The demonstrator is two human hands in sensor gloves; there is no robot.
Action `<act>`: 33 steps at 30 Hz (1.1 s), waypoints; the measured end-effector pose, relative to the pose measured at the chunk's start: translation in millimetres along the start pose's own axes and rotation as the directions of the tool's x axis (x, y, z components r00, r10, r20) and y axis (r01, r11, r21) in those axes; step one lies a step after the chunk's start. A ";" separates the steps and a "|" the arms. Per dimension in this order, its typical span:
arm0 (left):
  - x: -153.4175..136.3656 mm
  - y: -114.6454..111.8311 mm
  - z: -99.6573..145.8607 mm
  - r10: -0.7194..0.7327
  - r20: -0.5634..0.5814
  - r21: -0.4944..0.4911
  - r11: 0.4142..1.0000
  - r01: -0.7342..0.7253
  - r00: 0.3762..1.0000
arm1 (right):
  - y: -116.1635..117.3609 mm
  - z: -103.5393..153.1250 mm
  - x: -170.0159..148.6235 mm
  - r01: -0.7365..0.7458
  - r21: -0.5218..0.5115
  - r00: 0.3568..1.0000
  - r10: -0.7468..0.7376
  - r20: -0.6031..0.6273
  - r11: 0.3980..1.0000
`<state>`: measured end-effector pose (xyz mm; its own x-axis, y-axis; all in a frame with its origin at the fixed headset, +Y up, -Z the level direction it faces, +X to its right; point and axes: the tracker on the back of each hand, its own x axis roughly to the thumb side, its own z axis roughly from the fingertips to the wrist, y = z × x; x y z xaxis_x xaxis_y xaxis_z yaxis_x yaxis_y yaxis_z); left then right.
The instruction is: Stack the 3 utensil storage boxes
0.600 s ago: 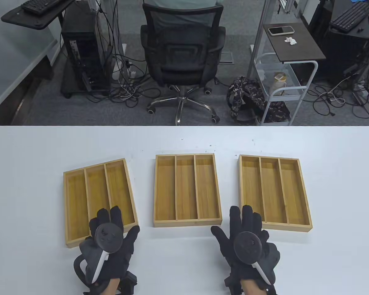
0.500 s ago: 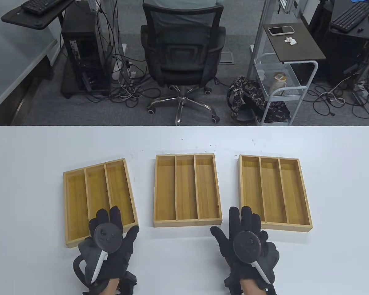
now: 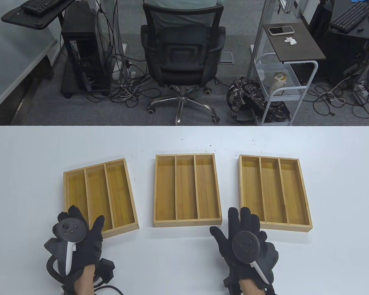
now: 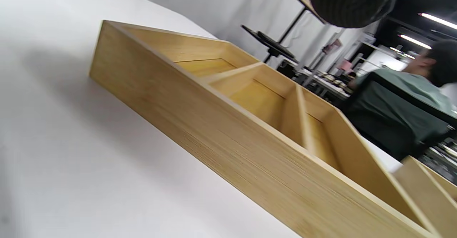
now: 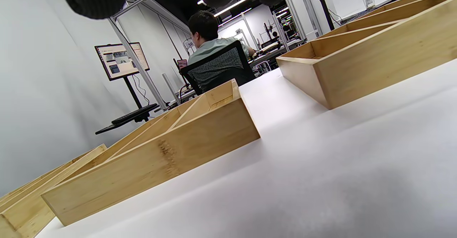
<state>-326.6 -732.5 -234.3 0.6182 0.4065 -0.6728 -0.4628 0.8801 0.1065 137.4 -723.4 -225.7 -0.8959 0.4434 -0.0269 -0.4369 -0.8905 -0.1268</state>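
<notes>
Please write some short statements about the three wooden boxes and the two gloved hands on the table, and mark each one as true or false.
1. The left box, middle box and right box lie apart on the white table, none stacked. True.
2. Each box has four compartments. False: each has three long compartments.
3. The left box lies square with the others. False: it is turned at an angle to them.
4. The left hand is at the near left corner of the left box. True.
5. The right hand lifts the middle box. False: it holds nothing, its fingers spread near the right box's near left corner.
6. All compartments are empty. True.
</notes>
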 end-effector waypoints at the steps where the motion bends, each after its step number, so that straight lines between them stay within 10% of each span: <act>1: -4.2 -0.3 -5.0 0.012 -0.022 0.008 1.000 -0.012 1.000 | 0.0 0.0 0.0 0.001 -0.001 1.000 -0.001 0.000 1.000; 15: -23.1 -18.6 -45.1 -0.075 -0.251 -0.006 0.997 0.076 0.965 | 3.3 -4.1 -4.4 0.027 0.008 0.999 -0.027 -0.039 1.000; 33: -42.4 -15.3 -47.7 0.013 -0.141 -0.060 0.998 -0.021 0.990 | 3.4 -2.4 -4.7 0.044 -0.001 0.998 -0.044 -0.034 0.999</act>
<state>-376.1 -775.0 -242.3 0.5162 0.3787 -0.7682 -0.5131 0.8549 0.0767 140.3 -728.2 -228.4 -0.8724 0.4856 -0.0548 -0.4761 -0.8699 -0.1293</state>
